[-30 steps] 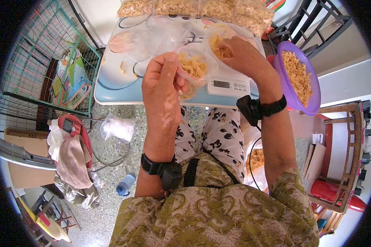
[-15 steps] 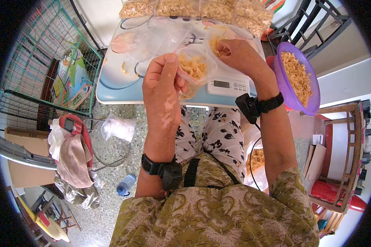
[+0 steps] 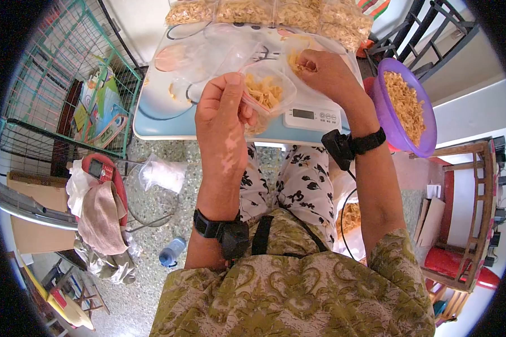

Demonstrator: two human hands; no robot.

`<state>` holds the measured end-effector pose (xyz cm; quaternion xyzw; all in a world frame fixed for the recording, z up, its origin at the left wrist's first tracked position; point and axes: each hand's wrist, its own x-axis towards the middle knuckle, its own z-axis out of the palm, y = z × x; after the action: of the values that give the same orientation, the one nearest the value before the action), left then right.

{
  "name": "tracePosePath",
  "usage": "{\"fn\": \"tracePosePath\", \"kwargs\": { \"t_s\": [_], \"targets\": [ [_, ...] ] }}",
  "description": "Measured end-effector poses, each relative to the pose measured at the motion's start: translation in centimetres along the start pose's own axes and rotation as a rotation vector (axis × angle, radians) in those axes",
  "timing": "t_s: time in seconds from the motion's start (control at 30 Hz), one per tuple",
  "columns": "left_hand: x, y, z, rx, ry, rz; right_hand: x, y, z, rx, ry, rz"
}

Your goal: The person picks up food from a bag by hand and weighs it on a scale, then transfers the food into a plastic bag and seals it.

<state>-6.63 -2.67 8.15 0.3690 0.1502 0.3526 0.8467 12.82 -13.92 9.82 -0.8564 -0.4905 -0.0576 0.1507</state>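
My left hand holds a clear zip bag upright by its edge, thumb on top. Pale yellow dried flakes fill part of the bag, and its mouth gapes. My right hand is over a clear shallow container on the white kitchen scale. Its fingers are pinched together on yellow dried flakes there; the fingertips are partly hidden. The scale's display is too small to read.
Several filled clear bags line the table's far edge. Flat plastic bags lie on the tabletop. A purple basin of flakes stands to the right, a wire cage to the left. A blue bottle lies on the floor.
The fingers of my right hand have drawn closer together over the flakes, and the hand has shifted slightly. My left hand keeps the bag in nearly the same place.
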Motion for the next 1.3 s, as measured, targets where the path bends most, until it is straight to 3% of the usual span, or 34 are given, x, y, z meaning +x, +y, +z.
{"fn": "tracePosePath", "kwargs": {
  "t_s": [0.3, 0.5, 0.7, 0.87, 1.3],
  "targets": [
    [0.0, 0.0, 0.1, 0.009, 0.000, -0.020, 0.0, 0.4, 0.4, 0.126, -0.061, -0.030],
    [0.1, -0.1, 0.0, 0.014, -0.015, -0.029, 0.3, 0.4, 0.9, -0.016, -0.052, -0.047],
    [0.2, -0.2, 0.0, 0.006, -0.004, -0.021, 0.1, 0.6, 0.5, 0.080, 0.063, 0.022],
    [0.2, -0.3, 0.2, -0.006, -0.005, -0.021, 0.4, 1.4, 0.6, 0.334, 0.169, 0.068],
    [0.5, -0.9, 0.1, 0.009, -0.015, -0.034, -0.1, 1.5, 0.4, 0.494, 0.081, 0.143]
  ]
}}
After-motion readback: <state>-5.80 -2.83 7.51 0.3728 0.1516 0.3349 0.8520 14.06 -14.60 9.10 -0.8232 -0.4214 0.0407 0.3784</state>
